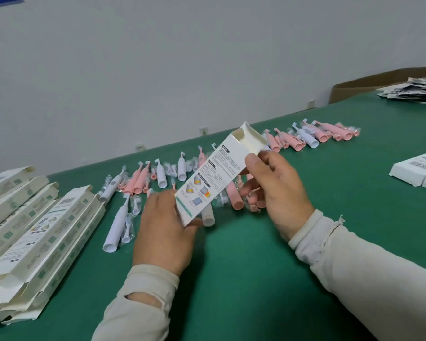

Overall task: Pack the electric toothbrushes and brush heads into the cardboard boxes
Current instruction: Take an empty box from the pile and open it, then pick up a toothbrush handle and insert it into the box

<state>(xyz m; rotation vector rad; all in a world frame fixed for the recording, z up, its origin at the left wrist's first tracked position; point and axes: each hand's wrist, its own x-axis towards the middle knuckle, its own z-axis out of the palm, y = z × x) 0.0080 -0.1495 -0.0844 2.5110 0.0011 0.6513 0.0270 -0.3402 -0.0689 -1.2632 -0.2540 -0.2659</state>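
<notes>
Both hands, left hand (164,226) at 7 o'clock and right hand (274,190) at 3, grip an open-topped box (220,172) above the bench (256,254).

Matt cardboard box (214,178), green felt-like table (256,254)

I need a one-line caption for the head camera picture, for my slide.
Both hands, left hand and right hand, hold an open cardboard box above toothbrushes on a green table.
</notes>
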